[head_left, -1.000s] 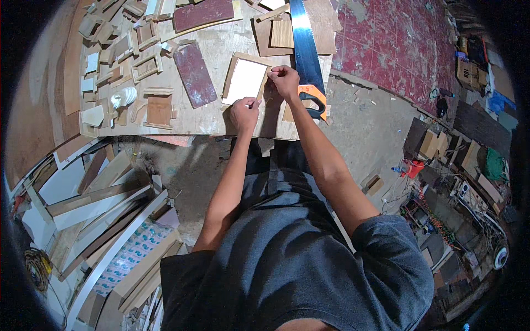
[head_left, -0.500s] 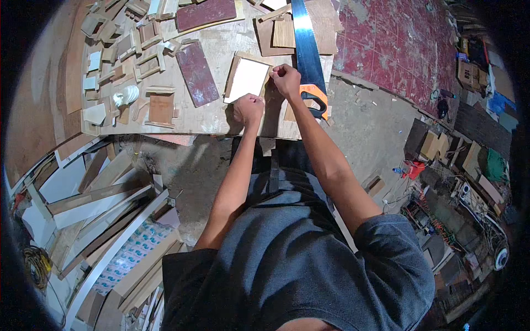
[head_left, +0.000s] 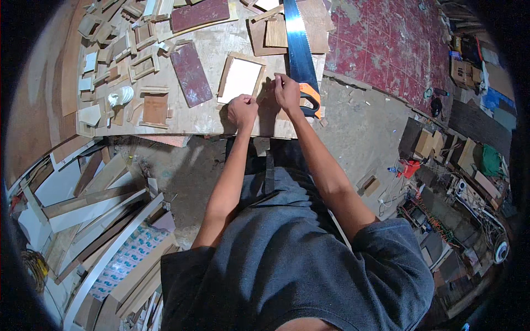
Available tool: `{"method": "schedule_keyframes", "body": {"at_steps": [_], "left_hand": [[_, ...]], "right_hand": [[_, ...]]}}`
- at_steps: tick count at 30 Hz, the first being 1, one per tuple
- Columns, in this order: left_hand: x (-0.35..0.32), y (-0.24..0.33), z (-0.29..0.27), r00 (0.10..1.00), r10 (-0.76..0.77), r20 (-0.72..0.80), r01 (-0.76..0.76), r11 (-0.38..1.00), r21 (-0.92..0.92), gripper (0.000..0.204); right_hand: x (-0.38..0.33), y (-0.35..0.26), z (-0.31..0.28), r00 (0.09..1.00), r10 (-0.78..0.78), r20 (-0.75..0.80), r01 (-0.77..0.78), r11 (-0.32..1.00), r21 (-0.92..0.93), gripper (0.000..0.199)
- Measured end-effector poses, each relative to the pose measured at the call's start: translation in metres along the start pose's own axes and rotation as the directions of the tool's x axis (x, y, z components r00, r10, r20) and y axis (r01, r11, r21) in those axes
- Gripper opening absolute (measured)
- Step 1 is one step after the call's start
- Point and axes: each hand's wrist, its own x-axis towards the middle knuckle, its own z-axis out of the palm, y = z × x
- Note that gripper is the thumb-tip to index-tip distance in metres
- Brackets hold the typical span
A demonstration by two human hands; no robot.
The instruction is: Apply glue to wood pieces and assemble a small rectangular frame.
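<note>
A small wooden frame (head_left: 221,88) with a bright white panel (head_left: 243,77) inside it lies on the worktable. My left hand (head_left: 242,112) is closed at its near edge, fingers curled against the near right corner. Whether they grip the wood or only press on it is hard to see. To the right of the frame, apart from it, my right hand (head_left: 287,98) hovers with thumb and fingers drawn together. Anything between those fingertips is too small to make out. Just beyond that hand lies a handsaw (head_left: 301,49) with an orange and black handle (head_left: 310,99).
Several small wooden frames (head_left: 144,66) crowd the table's left side, near a white spiral bulb (head_left: 121,96). Dark red boards (head_left: 191,74) lie left of my work. Offcuts (head_left: 94,198) are heaped on the floor at left; tools and cables (head_left: 436,220) clutter the right.
My right hand has drawn back from the frame's right edge, toward me and slightly right. The left hand stays at the near edge. The whole view has shifted a little.
</note>
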Motion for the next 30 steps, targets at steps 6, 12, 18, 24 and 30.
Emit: {"method": "schedule_keyframes", "body": {"at_steps": [6,12,18,24,30], "left_hand": [[0.001,-0.018,-0.011,0.996,0.078,-0.03,-0.08,0.996,-0.046,0.019],[-0.004,-0.049,-0.032,0.991,0.07,-0.11,-0.082,0.991,-0.105,0.02],[-0.008,-0.078,-0.038,0.985,-0.004,-0.175,-0.027,0.984,-0.176,0.029],[-0.013,-0.08,-0.044,0.977,0.031,-0.213,-0.064,0.987,-0.148,0.072],[-0.01,-0.079,-0.051,0.966,0.108,-0.233,-0.128,0.989,-0.071,0.074]], "right_hand": [[-0.044,0.005,-0.044,0.991,-0.059,0.119,0.067,0.996,-0.065,0.031],[-0.092,0.03,-0.071,0.983,0.024,0.184,0.0,0.991,-0.132,0.029],[-0.118,0.03,-0.06,0.956,0.032,0.292,-0.004,0.995,-0.095,0.023],[-0.094,0.016,-0.032,0.903,-0.224,0.367,0.301,0.938,-0.17,0.026],[-0.081,0.007,0.001,0.843,-0.182,0.507,0.377,0.872,-0.313,0.029]]}}
